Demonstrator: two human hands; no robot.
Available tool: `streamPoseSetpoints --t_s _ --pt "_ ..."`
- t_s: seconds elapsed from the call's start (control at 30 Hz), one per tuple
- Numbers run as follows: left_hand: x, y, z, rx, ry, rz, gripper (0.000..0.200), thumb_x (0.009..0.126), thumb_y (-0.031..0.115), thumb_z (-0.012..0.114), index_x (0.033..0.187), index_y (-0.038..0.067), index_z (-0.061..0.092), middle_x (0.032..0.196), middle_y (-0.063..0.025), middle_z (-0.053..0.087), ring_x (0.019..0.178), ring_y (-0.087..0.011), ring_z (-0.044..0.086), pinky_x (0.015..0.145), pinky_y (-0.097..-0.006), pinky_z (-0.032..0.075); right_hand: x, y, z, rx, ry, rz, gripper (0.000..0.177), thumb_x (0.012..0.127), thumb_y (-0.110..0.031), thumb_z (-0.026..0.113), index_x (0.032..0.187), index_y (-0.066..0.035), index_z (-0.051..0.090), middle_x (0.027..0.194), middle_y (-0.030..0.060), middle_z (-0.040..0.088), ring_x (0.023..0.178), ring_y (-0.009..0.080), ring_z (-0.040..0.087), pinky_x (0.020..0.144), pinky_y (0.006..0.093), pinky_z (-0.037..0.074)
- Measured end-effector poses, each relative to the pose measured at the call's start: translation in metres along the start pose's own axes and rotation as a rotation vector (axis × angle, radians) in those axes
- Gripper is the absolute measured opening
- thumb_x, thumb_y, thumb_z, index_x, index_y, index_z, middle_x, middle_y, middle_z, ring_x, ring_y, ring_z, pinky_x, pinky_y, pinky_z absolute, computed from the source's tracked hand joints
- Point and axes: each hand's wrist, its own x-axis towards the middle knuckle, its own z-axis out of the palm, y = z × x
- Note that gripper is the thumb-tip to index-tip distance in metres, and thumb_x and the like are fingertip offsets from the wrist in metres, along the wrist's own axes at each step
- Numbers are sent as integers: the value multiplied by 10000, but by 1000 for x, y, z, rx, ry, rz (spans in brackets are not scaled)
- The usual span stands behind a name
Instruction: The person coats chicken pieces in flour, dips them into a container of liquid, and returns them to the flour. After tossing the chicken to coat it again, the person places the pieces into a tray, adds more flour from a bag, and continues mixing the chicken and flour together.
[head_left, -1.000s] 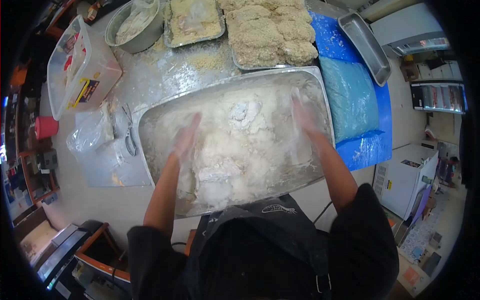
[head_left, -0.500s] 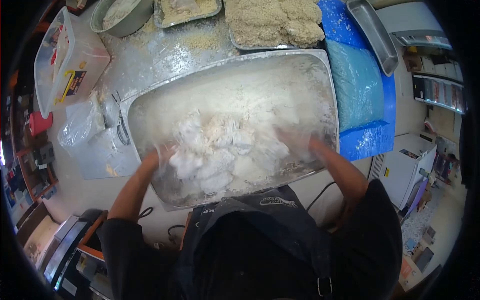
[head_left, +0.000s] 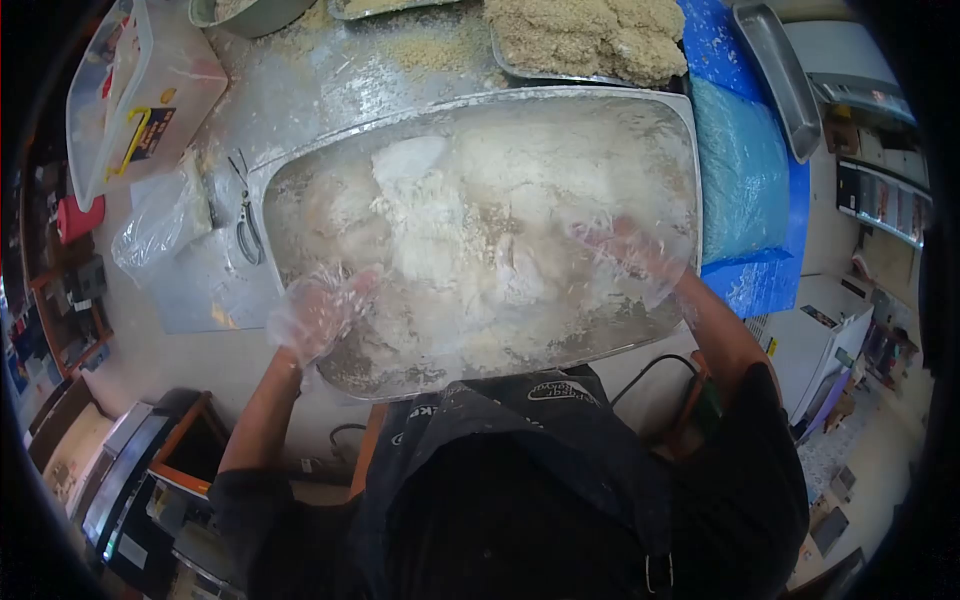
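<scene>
A large metal tub (head_left: pixel 684 140) of white flour (head_left: pixel 540 150) sits in front of me. Pale flour-coated pieces (head_left: pixel 412 160) lie across its middle, partly blurred, their kind hidden by the coating. My left hand (head_left: pixel 325 305), in a clear plastic glove, hovers over the tub's near left side with its fingers apart. On the other side, my right hand (head_left: pixel 630 250), gloved the same way and a little blurred, is over the flour with fingers stretched toward the middle. Neither hand has anything visible in it.
Left of the tub are scissors (head_left: pixel 247 232), a clear plastic bag (head_left: pixel 160 232) and a translucent bin (head_left: pixel 178 85). Behind it stands a tray heaped with crumb-coated food (head_left: pixel 590 35). A blue-tinted bag (head_left: pixel 742 175) and a long metal pan (head_left: pixel 780 80) lie to the right.
Both hands have come apart from the heap of floured pieces. The pieces, bunched near the tub's front before, are now scattered farther back. The view has shifted slightly.
</scene>
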Motion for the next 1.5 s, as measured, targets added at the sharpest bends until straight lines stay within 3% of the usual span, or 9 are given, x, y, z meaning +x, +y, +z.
streamPoseSetpoints --t_s 0.13,0.37,0.5,0.6,0.7,0.9,1.07,1.23,1.5 --pt "55 -14 56 -159 59 254 542 941 396 391 1376 73 362 1374 -121 404 1249 -184 401 999 -288 365 32 23 80 -68 445 77 635 897 -392 548 1414 -122 295 1407 115 381 1291 223 372 1078 389 307" --pt "75 -39 50 -414 -69 599 459 968 321 384 1360 84 400 1349 -107 442 1222 -174 435 974 -288 401 73 38 69 -372 -105 -426 597 918 -450 474 1398 -132 314 1271 102 508 1236 188 422 1030 403 356" --pt "27 -34 45 -948 358 543 467 956 354 407 1331 78 441 1290 -118 500 1152 -190 499 949 -312 416 13 4 22 -211 101 -150 631 950 -520 270 1439 -122 230 1388 130 394 1320 248 325 1114 436 201" --pt "11 11 38 -657 770 410 539 940 406 407 1358 66 382 1349 -106 424 1218 -205 413 1000 -338 349 17 -32 -17 -1193 536 -257 594 968 -462 210 1453 -119 199 1475 106 264 1354 234 257 1124 433 149" --pt "24 74 6 34 1030 130 641 929 455 388 1416 54 272 1482 -70 269 1367 -212 242 1098 -363 234 88 -61 19 -539 558 -126 570 941 -415 339 1436 -142 268 1514 54 183 1382 224 187 1127 419 128" --pt "93 75 -17 -496 358 359 706 909 554 338 1409 60 276 1476 -98 254 1342 -218 280 1048 -376 323 171 -68 95 -323 421 -51 557 911 -448 422 1379 -148 391 1476 93 281 1382 256 196 1122 437 147" --pt "34 59 -25 -490 208 252 659 924 519 330 1385 49 309 1451 -119 287 1319 -228 311 1042 -372 333 38 -33 17 -548 102 -44 571 913 -458 443 1376 -127 389 1423 159 351 1336 272 298 1111 439 203" --pt "8 39 -5 -170 81 108 615 939 484 321 1362 38 342 1425 -141 321 1296 -238 341 1036 -369 342 3 -58 125 -467 879 479 546 884 -418 527 1315 -89 462 1297 154 497 1217 271 457 1055 425 319" --pt "53 15 68 -813 -455 396 551 963 428 308 1323 21 395 1384 -175 374 1259 -254 390 1026 -363 356 84 43 81 -429 106 -19 546 911 -411 481 1334 -70 423 1294 127 500 1230 252 445 1033 404 353"
